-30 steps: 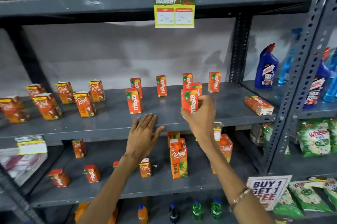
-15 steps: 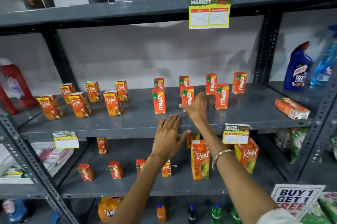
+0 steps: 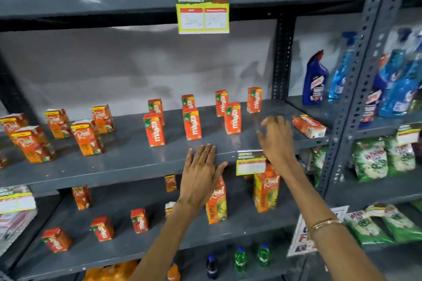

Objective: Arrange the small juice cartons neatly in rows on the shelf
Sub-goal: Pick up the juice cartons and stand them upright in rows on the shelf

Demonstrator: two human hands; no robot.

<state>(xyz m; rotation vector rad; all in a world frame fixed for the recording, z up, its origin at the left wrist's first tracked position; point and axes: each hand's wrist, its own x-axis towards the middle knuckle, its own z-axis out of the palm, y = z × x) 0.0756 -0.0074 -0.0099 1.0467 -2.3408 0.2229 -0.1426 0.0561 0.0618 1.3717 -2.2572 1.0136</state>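
Left hand [image 3: 201,173] flat on shelf [image 3: 127,161] edge, grip apart, empty. Right hand [image 3: 277,136] above shelf, fingers spread, holding nothing, near tipped carton [image 3: 309,125]. Upright cartons [image 3: 192,123] in two rows mid-shelf.

My left hand [image 3: 201,174] lies flat, fingers spread, on the front edge of the grey shelf [image 3: 127,161]. My right hand [image 3: 277,137] hangs open above the shelf, empty, blurred. Seven orange Maaza cartons [image 3: 192,123] stand upright in two loose rows, four behind, three in front. One more carton [image 3: 309,125] lies on its side, right of my right hand. Real cartons [image 3: 86,136] stand further left.
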